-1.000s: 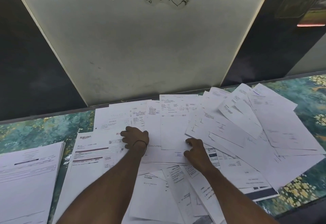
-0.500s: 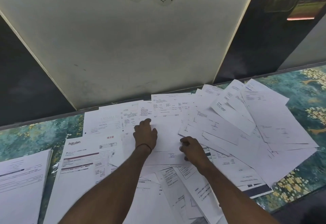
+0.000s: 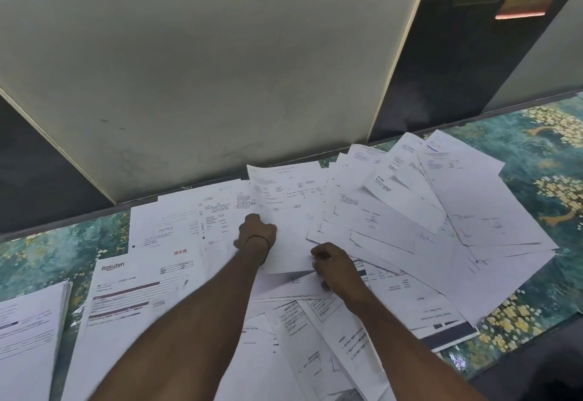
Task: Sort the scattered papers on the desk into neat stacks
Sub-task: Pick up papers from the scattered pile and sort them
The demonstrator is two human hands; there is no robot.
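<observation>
Many white printed papers (image 3: 410, 211) lie scattered and overlapping across the desk. One printed sheet (image 3: 284, 198) in the middle has its near edge lifted off the pile. My left hand (image 3: 256, 233) grips its left edge with curled fingers; a dark band circles that wrist. My right hand (image 3: 335, 265) pinches the same sheet's lower right corner. A Rakuten invoice (image 3: 138, 287) lies to the left of my left arm. More sheets (image 3: 315, 353) lie under and between my forearms.
A squared stack of papers (image 3: 28, 331) sits at the far left. The desk (image 3: 63, 243) has a teal and yellow floral surface. A pale panel (image 3: 220, 85) and dark wall rise directly behind the papers. The desk's front edge (image 3: 520, 366) runs at lower right.
My left hand moved right from the left sheets to the middle sheet and closed on its edge. The sheet's near edge has risen off the pile. My right hand stayed at its corner.
</observation>
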